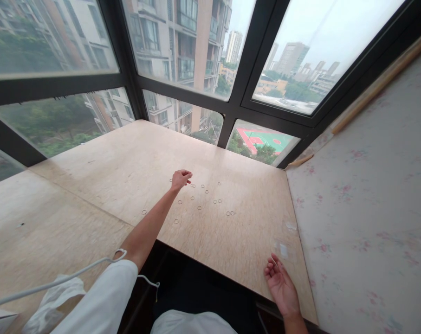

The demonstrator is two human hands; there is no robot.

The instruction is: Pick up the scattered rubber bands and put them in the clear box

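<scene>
Over the far middle of the stone sill, my left hand (181, 178) is closed in a pinch, its thumb and fingertips together. Whatever may be between them is too small to make out. Thin metal rings lie scattered around and to the right of it, among them a ring (202, 186), a ring (192, 198) and a touching pair of rings (230, 213). Nearer to me, one ring (176, 221) lies close to the sill's front edge. My right hand (281, 285) rests palm up at the front right edge, fingers loosely curled and apart, with nothing visible on the palm.
A clear plastic bag (283, 249) lies just beyond my right hand, beside the flowered wall (363, 199). Dark window frames (227, 123) border the sill (102, 171) at the back. A white cable (88, 266) crosses my left arm, above crumpled white tissue (59, 294).
</scene>
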